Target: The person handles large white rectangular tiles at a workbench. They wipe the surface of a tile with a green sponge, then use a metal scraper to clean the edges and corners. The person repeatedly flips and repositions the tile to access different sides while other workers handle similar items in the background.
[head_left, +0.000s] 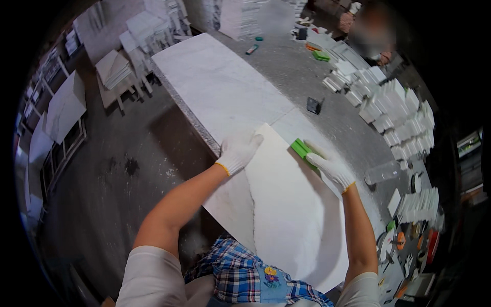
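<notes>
A white marble-patterned slab [286,220] lies at an angle in front of me, one corner pointing away, its near end close to my apron. It rests over a longer pale slab [220,77] on the bench. My left hand [240,152], in a white knit glove with a yellow cuff, is closed over the upper slab's left edge near the far corner; some fingers are hidden. My right hand [330,166], gloved alike, grips a green block [303,150] against the slab's right edge. The block's working face is out of sight.
Stacks of white tile pieces [394,107] line the right side. A clear bottle [382,172] and a small dark stand [314,105] are on the grey bench. Further off lies another green block [320,56]. Slabs on racks [65,107] stand left; a person is at far right.
</notes>
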Demonstrator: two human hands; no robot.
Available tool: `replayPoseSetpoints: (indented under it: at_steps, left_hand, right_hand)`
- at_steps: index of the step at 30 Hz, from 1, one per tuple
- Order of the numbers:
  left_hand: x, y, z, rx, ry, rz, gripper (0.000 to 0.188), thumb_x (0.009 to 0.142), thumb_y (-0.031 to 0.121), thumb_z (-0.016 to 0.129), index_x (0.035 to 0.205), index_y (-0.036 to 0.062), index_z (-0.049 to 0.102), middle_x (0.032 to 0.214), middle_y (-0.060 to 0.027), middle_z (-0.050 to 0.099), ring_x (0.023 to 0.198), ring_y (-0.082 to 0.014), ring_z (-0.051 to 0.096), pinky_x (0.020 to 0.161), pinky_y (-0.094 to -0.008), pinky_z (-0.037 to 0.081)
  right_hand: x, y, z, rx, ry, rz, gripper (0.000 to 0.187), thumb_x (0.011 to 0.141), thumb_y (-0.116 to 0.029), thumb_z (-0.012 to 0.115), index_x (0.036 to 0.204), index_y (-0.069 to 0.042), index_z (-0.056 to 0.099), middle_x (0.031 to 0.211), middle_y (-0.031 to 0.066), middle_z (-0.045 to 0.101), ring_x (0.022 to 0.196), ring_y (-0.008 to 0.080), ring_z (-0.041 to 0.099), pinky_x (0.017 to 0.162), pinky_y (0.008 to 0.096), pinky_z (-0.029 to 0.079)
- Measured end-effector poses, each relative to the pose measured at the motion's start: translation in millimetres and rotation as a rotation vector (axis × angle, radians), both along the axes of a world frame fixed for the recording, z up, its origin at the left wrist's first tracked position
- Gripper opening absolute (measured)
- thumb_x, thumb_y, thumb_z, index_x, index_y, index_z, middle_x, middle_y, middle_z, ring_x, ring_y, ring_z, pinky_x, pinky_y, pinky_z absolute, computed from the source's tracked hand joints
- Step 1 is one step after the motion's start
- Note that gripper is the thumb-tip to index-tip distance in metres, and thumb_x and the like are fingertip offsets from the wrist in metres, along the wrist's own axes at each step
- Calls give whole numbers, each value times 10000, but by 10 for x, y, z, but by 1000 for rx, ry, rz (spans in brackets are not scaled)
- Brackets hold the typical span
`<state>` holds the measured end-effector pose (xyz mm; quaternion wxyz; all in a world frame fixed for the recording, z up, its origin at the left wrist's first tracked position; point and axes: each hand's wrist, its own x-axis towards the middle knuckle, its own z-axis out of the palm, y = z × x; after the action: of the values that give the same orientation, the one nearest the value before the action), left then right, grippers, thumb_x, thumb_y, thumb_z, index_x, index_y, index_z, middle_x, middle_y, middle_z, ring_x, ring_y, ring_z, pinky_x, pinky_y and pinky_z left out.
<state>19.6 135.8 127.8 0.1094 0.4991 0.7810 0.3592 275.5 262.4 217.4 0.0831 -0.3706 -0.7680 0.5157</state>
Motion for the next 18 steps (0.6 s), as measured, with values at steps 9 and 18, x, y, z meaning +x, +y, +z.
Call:
replayPoseSetpoints:
  at_steps: [9,18]
  left_hand:
    - [-38,-1,107,-65,-74,-39,449,943,467,496,916,46,650,867,-232,664,855,-422,643,765,-510,483]
    - [-44,-46,47,-72,-50,-28,476,952,483,474,926,40,644,853,-221,676,833,-419,651,770,-521,492]
  right_hand:
    - [-1101,149,-113,-22,121,81,593,973,-333,597,1457,-14,477,1466,147,523,1350,226,472,1127,301,325]
    - [-357,95,-151,-48,40,37,589,952,-291,638,1447,-8,488,1448,121,543,1318,213,506,1098,306,370]
